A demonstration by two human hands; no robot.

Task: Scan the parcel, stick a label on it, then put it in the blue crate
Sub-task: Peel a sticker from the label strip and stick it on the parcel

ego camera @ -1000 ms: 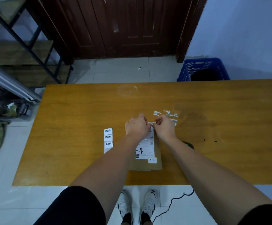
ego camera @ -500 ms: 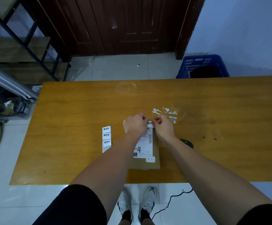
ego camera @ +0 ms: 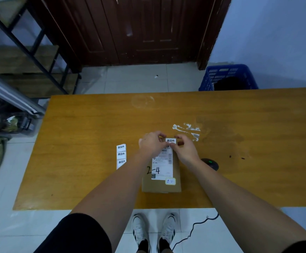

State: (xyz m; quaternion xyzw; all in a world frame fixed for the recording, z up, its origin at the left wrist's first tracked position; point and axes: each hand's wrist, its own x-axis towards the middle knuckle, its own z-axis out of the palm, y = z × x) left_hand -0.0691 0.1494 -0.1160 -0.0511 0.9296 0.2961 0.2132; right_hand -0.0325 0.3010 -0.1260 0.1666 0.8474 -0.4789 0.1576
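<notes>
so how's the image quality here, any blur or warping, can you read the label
Head view: dim, bluish light, no harsh shadows. Wide-angle warping bows the table edges and the door frame. The small label on the parcel reads sharply between both hands; the shipping label's fine print is too soft. A faint glare ring shows on the far tabletop.

You stand at a wooden table [ego camera: 97, 143], its top scuffed with white marks at the middle. Beyond it the floor [ego camera: 135, 79] is pale tile. A dark wooden door [ego camera: 139, 28] fills the far wall, with a bluish wall [ego camera: 276, 33] on the right. A black metal shelf [ego camera: 29, 52] stands far left.
</notes>
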